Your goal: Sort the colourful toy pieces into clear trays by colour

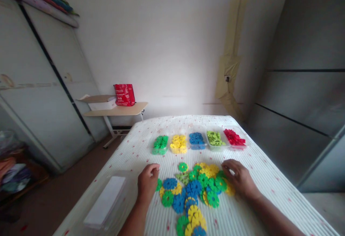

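Loosely curled, my left hand (147, 182) rests at the left edge of a pile of plastic snowflake discs, beside a green disc (159, 184) that it partly covers. My right hand (239, 177) is at the pile's right side, fingers bent and thumb drawn in, fingertips close to the yellow discs (211, 170). What either hand holds, if anything, is hidden. Between the hands lie blue discs (178, 203), green discs (212, 198) and light green pieces (183, 177). More yellow discs (194, 214) trail toward me.
Clear tubs behind the pile hold green (161, 142), yellow (178, 143), blue (197, 140), light green (215, 138) and red pieces (234, 137). A clear container with a white panel (105, 202) lies at left. A side table (126, 109) bears a red bag (124, 95).
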The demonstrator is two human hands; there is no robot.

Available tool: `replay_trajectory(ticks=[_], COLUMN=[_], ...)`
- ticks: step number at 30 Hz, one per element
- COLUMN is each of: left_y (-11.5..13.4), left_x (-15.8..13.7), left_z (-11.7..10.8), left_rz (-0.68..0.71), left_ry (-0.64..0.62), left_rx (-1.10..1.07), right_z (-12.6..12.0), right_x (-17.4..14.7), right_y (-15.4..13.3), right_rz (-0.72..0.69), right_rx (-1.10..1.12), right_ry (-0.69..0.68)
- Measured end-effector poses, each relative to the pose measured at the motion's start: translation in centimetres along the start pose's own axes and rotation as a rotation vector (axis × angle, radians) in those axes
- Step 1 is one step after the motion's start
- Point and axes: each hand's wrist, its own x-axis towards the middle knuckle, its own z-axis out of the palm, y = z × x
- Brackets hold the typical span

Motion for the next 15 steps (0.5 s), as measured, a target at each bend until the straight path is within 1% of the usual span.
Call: replay_trajectory(ticks=[4,6,8,10,13,15], left_y=[-0.1,-0.2,-0.3,-0.4,-0.4,-0.4], left_x=[0.1,0.1,0.1,0.2,0.2,0.2], left_z=[-0.2,-0.3,-0.4,-0.4,-0.4,-0.4], left_rz=[-0.067,-0.095,-0.110,-0.120,-0.131,-0.131], left_ry=[-0.006,-0.007,-0.013,-0.021,-0.028,-0.031], left_rx=[-0.050,-0.063,-0.065,-0.065,-0.074,-0.083], right_z=[-0.7,-1.1,-1.5,-1.7,-1.6,-1.6], right_x=[0.3,0.4,0.4,0.3,-0.1,-0.3], right_y=[-0.5,-0.8,-1.1,-1.3,-1.2,-1.1], right_rz=[0.112,0.126,0.077,-0.007,-0.116,-0.161], right_rx=[0.101,0.145,0.185,0.209,0.231,0.233], right_ry=[-0.149,-0.231,-0.306,-0.347,-0.330,-0.318])
